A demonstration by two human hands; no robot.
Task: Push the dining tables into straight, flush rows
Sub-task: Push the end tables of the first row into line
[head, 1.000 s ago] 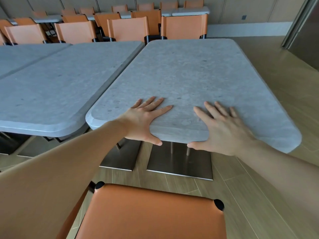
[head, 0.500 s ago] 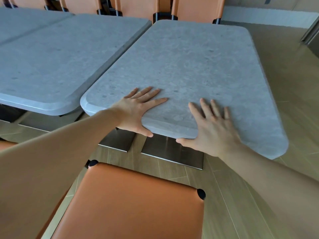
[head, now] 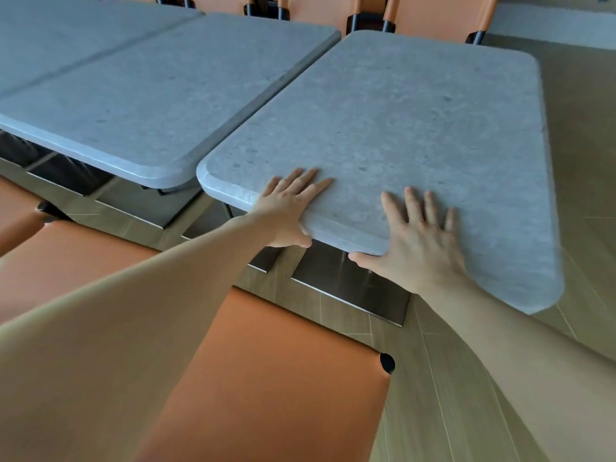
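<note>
Grey stone-look top under both palms. Left hand [head: 289, 208] and right hand [head: 420, 241] flat on near edge of right table [head: 416, 135], fingers spread, thumbs hooked under rim; pressing, not clenched. Table at centre right of frame. Neighbour table [head: 160, 105] left of centre, long sides close, narrow dark gap. Near edges not level: right table sits nearer camera. Judged: flush not reached, push left. Count: three tabletops, third [head: 66, 38] upper left; two hands; one full orange chair seat [head: 266, 378] bottom.

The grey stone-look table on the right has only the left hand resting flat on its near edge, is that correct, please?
Not quite: the head view shows both hands on the grey stone-look table, the left hand and the right hand, flat on its near edge.
</note>
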